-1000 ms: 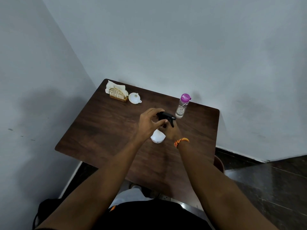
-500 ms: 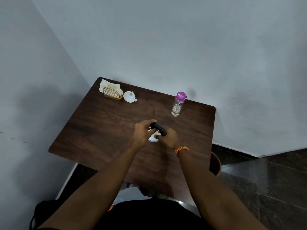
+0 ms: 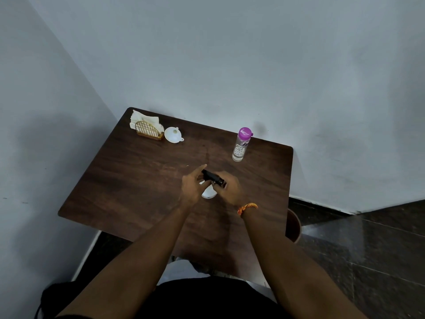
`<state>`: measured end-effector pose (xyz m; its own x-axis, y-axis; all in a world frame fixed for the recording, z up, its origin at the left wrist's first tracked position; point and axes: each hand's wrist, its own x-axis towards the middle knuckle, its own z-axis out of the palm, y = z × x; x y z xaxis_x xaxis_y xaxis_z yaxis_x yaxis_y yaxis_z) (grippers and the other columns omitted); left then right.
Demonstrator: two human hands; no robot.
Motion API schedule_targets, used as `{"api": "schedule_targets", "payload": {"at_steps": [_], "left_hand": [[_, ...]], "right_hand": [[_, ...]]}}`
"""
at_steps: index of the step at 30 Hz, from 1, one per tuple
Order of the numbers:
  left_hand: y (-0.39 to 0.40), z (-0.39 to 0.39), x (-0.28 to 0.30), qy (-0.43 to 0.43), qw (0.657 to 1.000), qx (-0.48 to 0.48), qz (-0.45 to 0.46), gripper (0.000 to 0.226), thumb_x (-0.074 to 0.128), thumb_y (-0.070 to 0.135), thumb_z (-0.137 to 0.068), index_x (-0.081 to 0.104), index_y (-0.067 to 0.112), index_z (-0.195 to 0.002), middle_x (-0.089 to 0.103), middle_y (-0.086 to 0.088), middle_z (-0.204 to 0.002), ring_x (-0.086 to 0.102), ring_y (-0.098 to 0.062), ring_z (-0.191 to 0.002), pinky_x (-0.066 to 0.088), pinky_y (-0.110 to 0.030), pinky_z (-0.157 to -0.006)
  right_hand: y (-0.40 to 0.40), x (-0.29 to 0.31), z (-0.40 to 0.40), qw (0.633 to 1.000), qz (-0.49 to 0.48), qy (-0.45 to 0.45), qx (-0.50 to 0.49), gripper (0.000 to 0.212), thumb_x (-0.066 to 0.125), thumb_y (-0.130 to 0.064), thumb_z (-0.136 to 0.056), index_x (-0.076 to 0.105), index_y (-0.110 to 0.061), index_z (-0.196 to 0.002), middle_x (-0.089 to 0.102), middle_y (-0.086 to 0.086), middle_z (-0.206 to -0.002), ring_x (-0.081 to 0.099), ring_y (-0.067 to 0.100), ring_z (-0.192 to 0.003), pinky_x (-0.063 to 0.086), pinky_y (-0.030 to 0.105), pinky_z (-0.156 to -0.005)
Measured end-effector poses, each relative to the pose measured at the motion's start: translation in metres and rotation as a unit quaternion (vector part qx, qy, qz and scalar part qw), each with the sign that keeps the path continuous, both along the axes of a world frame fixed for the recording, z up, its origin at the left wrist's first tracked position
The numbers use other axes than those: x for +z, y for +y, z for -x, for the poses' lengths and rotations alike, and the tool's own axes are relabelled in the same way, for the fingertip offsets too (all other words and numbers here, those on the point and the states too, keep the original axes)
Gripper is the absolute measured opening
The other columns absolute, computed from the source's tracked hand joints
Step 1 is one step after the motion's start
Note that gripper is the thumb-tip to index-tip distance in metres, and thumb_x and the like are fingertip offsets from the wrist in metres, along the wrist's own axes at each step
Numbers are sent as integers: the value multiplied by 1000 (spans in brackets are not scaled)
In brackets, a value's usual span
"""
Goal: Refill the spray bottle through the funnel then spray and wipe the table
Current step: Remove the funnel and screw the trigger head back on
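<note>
While the person sat at the dark wooden table (image 3: 128,180), both hands met over its middle. The spray bottle (image 3: 208,193) was there between them, small and white, and only a bit of it showed under the fingers. Its black spray head (image 3: 212,177) lay tilted across the top, pointing toward the right hand.

The right hand (image 3: 230,189) had its fingers curled round the black spray head and held it. An orange thread band (image 3: 247,207) sat on that wrist. The left hand (image 3: 193,185) was beside the bottle with its fingers nearly straight and reaching forward. It touched the bottle or the spray head, but I could not tell if it held either one.

The white funnel (image 3: 173,134) lay far back on the table, near the left corner. It was just beside a wire napkin holder (image 3: 148,130) with white napkins in it. A clear water bottle (image 3: 240,145) with a purple cap stood upright at the back right, well apart from the hands.
</note>
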<state>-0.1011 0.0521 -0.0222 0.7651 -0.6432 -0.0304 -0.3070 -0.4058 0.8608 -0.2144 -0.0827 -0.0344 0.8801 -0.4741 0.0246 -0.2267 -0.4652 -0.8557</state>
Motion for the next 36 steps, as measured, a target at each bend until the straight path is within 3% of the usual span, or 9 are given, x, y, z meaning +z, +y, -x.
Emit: {"api": "schedule_targets", "payload": {"at_steps": [6, 10, 20, 24, 27, 29, 31, 33, 36], "left_hand": [[4, 1, -8, 17, 1000, 24, 0, 63, 87, 5, -82, 63, 4, -140, 76, -13, -121, 72, -13, -108, 56, -16, -97], [2, 1, -6, 23, 999, 19, -17, 45, 86, 9, -83, 71, 8, -126, 78, -6, -114, 74, -12, -104, 60, -40, -99], [10, 4, -12, 45, 997, 29, -62, 23, 76, 13, -88, 75, 18, -111, 79, 1, -100, 74, -11, -94, 58, -28, -85], [8, 5, -14, 55, 996, 20, -70, 25, 77, 13, -88, 77, 13, -113, 80, -3, -103, 75, -17, -96, 57, -29, -86], [6, 5, -5, 74, 995, 19, -64, 49, 72, 38, -77, 76, 7, -114, 80, -5, -104, 75, -18, -95, 59, -34, -87], [5, 3, -2, 88, 995, 17, -44, 61, 62, 48, -68, 76, 6, -111, 78, -1, -100, 72, -8, -87, 58, -31, -84], [6, 4, -3, 89, 995, 11, -35, 46, 63, 45, -71, 76, 15, -104, 75, 11, -88, 70, 2, -80, 57, -26, -78], [8, 2, -4, 83, 996, 12, -26, 33, 62, 40, -74, 75, 20, -96, 73, 13, -79, 72, -1, -77, 60, -28, -73], [7, 2, -11, 68, 997, 15, -21, 15, 66, 20, -81, 75, 21, -94, 72, 16, -79, 72, 2, -76, 63, -33, -74]], "right_hand": [[2, 0, -7, 1000, 8, -7, 19, 45, 68, -3, -80, 73, -17, -122, 73, -5, -114, 66, 6, -102, 49, 18, -89], [0, -2, -9, 1000, 18, -3, 20, 39, 68, -2, -85, 73, -14, -122, 72, -5, -114, 66, 9, -102, 49, 19, -90], [7, -6, -14, 1000, -1, -20, -1, 25, 83, -24, -89, 77, -16, -111, 74, -5, -104, 66, 3, -97, 47, 15, -87], [8, -9, -10, 999, 12, -38, -19, 28, 84, -22, -88, 77, -14, -114, 75, -5, -109, 67, -1, -102, 49, 16, -92], [10, -10, -10, 999, 27, -39, -24, 29, 82, -23, -89, 76, -14, -116, 73, -11, -110, 64, -9, -102, 46, 11, -92], [13, -12, -10, 998, 39, -39, -32, 29, 81, -23, -91, 76, -14, -118, 73, -8, -111, 63, -9, -101, 47, 12, -92], [19, -14, -10, 997, 52, -42, -40, 28, 79, -22, -92, 74, -12, -119, 73, -3, -111, 62, -5, -99, 47, 11, -91], [24, -14, -11, 996, 63, -44, -48, 27, 78, -22, -93, 74, -12, -117, 73, -1, -109, 63, 1, -96, 46, 11, -88], [31, -16, -13, 995, 65, -41, -64, 25, 77, -26, -94, 73, -11, -113, 71, 0, -104, 65, 11, -92, 51, 22, -83]]}}
